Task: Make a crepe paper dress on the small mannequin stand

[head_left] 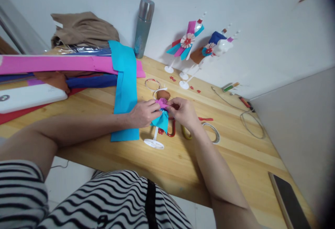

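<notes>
Both my hands are at a small dressed figure on a white stand [154,143], which stands upright near the table's front edge. A turquoise skirt-like piece [161,120] hangs below my fingers, with a bit of dark blue above it. The fingers of my left hand [146,113] are closed on the left side of a bunched pink piece of felt-like material [161,102]. My right hand [184,113] pinches the same pink piece from the right with thumb and fingertips. A brown rounded part [163,94] shows just behind it. My fingers partly hide the pink piece.
Turquoise strips [126,93] lie under my left forearm. A roll of tape [213,133] and red and yellow handle-like loops lie by my right forearm. Behind stand decorated figures [187,41] and a thermos [143,28]. Folded material, a white device [31,98] and a phone-like slab [290,201] flank them.
</notes>
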The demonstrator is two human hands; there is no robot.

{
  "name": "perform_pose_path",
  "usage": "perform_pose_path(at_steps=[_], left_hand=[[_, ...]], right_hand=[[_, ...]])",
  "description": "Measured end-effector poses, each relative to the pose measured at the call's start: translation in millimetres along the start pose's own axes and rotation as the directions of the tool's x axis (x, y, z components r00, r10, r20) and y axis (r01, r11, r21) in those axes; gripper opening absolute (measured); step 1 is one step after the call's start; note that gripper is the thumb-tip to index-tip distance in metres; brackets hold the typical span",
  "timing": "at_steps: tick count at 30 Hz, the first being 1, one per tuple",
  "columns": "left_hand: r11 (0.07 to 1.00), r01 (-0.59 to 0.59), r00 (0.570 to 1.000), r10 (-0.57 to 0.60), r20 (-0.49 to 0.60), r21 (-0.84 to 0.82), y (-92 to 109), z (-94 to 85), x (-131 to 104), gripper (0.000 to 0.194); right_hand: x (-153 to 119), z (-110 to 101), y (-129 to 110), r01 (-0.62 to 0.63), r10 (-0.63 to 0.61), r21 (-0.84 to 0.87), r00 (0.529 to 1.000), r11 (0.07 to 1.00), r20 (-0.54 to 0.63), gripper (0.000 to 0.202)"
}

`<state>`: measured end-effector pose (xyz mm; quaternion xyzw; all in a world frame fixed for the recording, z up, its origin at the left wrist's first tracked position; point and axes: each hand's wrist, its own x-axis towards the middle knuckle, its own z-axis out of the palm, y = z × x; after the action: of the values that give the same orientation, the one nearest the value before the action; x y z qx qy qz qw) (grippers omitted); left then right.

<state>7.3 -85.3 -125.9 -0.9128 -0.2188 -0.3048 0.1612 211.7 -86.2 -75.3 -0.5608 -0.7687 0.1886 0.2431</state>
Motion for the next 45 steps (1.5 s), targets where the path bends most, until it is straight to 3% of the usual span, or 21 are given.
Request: perform_pose_path(at_steps=[10, 15, 18, 23, 31, 40, 45], left_hand=[[0.995, -0.065, 0.998, 0.064, 0.007, 0.079, 2, 0.0, 1, 0.021], [0.987, -0.111, 0.993, 0.114, -0.020, 0.117, 3, -3.7, 2, 0.019], [0.991, -0.077, 0.996, 0.081, -0.037, 0.105, 4, -5.3, 2, 0.020], [1.000, -0.001, 1.000, 0.000, 0.030, 0.012, 4, -3.5, 2, 0.026], [0.989, -0.048, 0.998, 0.053, -0.031, 0.140, 3, -2.2, 1, 0.022], [0.998, -0.018, 0.999, 0.015, 0.046, 0.065, 3, -0.7, 0, 0.024], [0.987, -0.037, 0.999, 0.041, -0.019, 0.153, 2, -2.0, 1, 0.019]], right_hand=[[4, 12, -2, 0.151, -0.153, -0.061, 0.988, 0.987, -0.026, 0.011], [10, 20, 0, 0.132, -0.138, -0.065, 0.986, 0.989, -0.091, 0.011], [9, 20, 3, 0.123, -0.126, -0.033, 0.988, 0.992, -0.089, 0.010], [7, 17, 4, 0.101, -0.100, 0.001, 0.992, 0.995, -0.075, 0.011], [6, 14, 1, 0.084, -0.081, 0.033, 0.994, 0.996, -0.069, 0.012], [8, 15, 4, 0.080, -0.078, 0.031, 0.995, 0.996, -0.060, 0.010], [7, 10, 6, 0.062, -0.061, 0.044, 0.998, 0.997, -0.033, 0.013]])
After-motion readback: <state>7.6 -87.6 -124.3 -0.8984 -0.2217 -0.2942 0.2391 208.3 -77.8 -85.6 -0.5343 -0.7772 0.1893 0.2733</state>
